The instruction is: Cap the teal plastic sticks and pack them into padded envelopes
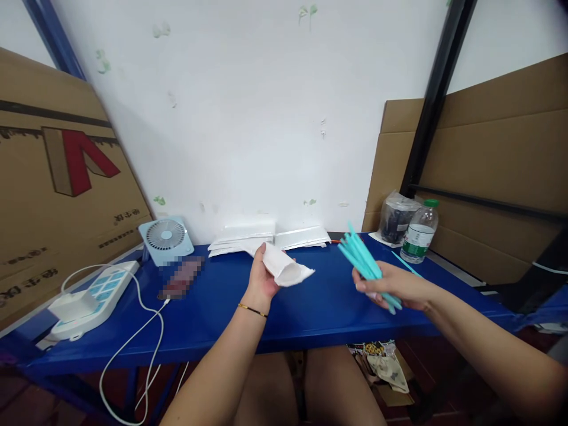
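Observation:
My left hand (pixel 262 277) is closed around a white paper-like sleeve (pixel 284 264), whose open mouth faces right and toward me. To its right, my right hand (pixel 388 285) grips a bundle of thin turquoise strips (pixel 361 255), fanned out at the upper left end. The two hands are apart, both above the blue table (pixel 319 313). Behind them, against the wall, lie a stack of flat white sleeves (pixel 242 236) and a second white pile (pixel 302 237). One loose turquoise strip (pixel 406 263) lies on the table near the bottle.
At the left are a light-blue fan (pixel 166 238), a blurred-out phone (pixel 181 279) and a power strip (pixel 104 299) with a white cable. On the right stand a water bottle (pixel 418 235) and a bagged dark cup (pixel 396 219). Cardboard (pixel 497 160) flanks the table.

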Available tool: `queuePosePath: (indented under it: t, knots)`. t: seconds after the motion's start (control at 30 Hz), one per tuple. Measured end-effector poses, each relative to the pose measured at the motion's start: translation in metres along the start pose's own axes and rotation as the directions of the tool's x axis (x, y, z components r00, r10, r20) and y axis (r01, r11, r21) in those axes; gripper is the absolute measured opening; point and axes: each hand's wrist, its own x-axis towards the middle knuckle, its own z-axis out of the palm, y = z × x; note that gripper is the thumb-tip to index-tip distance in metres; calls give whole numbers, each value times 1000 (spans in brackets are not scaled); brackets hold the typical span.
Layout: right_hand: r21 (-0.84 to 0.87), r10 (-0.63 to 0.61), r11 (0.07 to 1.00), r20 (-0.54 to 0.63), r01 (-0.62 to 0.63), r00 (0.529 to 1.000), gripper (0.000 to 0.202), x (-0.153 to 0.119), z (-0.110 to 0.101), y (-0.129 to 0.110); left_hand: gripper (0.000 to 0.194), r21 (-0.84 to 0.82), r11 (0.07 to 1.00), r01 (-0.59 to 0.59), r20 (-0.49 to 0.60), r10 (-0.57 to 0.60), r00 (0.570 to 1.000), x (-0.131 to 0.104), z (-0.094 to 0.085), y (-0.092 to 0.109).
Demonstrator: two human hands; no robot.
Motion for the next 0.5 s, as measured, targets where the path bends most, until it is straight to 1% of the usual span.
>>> queuePosePath:
  t: [0.03, 0.1, 0.17, 0.2, 0.27, 0.33, 0.4, 0.5]
  knots:
    - [-135, 21, 991, 56, -13, 998, 27, 0, 7, -4, 27, -91, 996, 18, -41, -21, 999, 4, -1, -3]
    - [-392, 14, 919, 125, 36, 992, 25, 3, 18, -13, 25, -182, 982, 46, -90, -63, 994, 11, -2, -9]
    - [-591, -60, 795, 143, 134, 988, 20, 6, 25, -24, 25, -218, 974, 66, -102, -90, 991, 14, -3, -16]
    - [-663, -104, 729, 139, 171, 985, 18, 8, 27, -30, 25, -226, 971, 76, -95, -100, 990, 14, -2, -18]
    - [-756, -154, 623, 133, 200, 979, 15, 13, 27, -43, 26, -236, 969, 80, -56, -96, 994, 12, -1, -23]
    - [-827, -154, 527, 130, 193, 980, 13, 17, 23, -54, 26, -248, 966, 73, 2, -75, 997, 8, 1, -26]
    - [-908, -131, 390, 112, 155, 985, 11, 21, 18, -61, 26, -265, 963, 53, 44, -43, 998, 4, 3, -28]
    - [-987, -113, 154, 29, 46, 993, 8, 28, 15, -66, 24, -282, 959, -7, 28, 15, 999, 1, 5, -31]
